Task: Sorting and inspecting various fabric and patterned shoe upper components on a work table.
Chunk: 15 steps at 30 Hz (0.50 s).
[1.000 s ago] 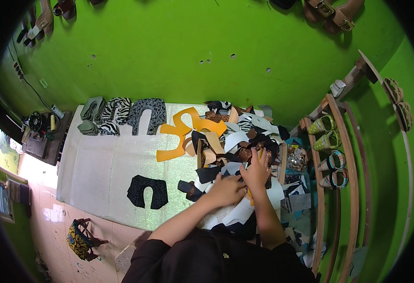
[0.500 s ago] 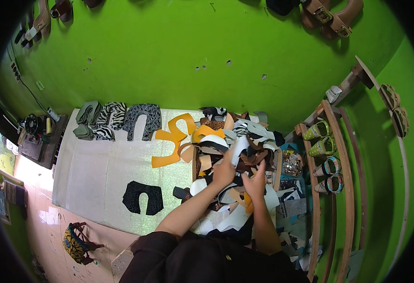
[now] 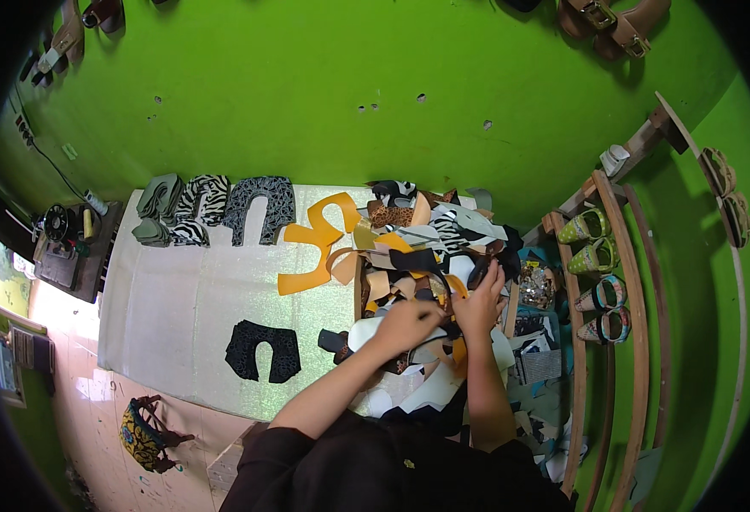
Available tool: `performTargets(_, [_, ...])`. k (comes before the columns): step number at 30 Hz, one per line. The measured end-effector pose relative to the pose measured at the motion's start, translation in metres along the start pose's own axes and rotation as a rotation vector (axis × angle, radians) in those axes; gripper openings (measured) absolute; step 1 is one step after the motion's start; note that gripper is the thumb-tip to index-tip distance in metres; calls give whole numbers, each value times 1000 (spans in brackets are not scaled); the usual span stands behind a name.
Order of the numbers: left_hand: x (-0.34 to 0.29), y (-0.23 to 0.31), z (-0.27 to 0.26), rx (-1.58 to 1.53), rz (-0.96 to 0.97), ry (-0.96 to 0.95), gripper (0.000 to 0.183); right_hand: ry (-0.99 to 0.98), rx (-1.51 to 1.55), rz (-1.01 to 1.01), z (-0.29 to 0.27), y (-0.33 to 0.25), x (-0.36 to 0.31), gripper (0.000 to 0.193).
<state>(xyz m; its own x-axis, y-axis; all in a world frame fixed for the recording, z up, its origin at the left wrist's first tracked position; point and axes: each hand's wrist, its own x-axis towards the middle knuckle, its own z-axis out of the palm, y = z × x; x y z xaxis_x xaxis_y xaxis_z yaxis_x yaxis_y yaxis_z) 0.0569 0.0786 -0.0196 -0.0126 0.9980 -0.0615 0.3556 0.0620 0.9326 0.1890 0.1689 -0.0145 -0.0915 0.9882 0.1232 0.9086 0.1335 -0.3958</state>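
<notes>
A heap of leather and fabric scraps (image 3: 400, 286) in black, white, tan, mustard and animal prints fills a wooden-sided box at the table's right end. My left hand (image 3: 411, 322) is over the front of the heap, its fingers curled in. What it pinches, if anything, is hidden. My right hand (image 3: 479, 305) rests on the heap's right side with fingers and thumb apart, against a dark scrap (image 3: 478, 271). Mustard cut pieces (image 3: 308, 271) lie just left of the box. A black patterned U-shaped piece (image 3: 262, 352) sits nearer me on the table.
Along the back of the pale table (image 3: 170, 299) stand grey-green pieces (image 3: 160, 198), zebra-print pieces (image 3: 202, 200) and a grey patterned U-shaped stack (image 3: 260, 209). On the right, a wooden rack (image 3: 629, 358) holds sandals (image 3: 595, 256). A patterned stool (image 3: 142, 433) is on the floor, lower left.
My left hand has moved down toward me, and the white piece it held up is no longer in it. My right hand has shifted up and right over the scraps.
</notes>
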Motion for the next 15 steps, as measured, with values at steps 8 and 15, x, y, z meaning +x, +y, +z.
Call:
performTargets(8, [20,-76,19,607,-377,491,92,215,377,-76,27,39,-2,85])
performTargets(15, [9,-51,36,507,-255,353,50,147,590,30,26,39,1,86])
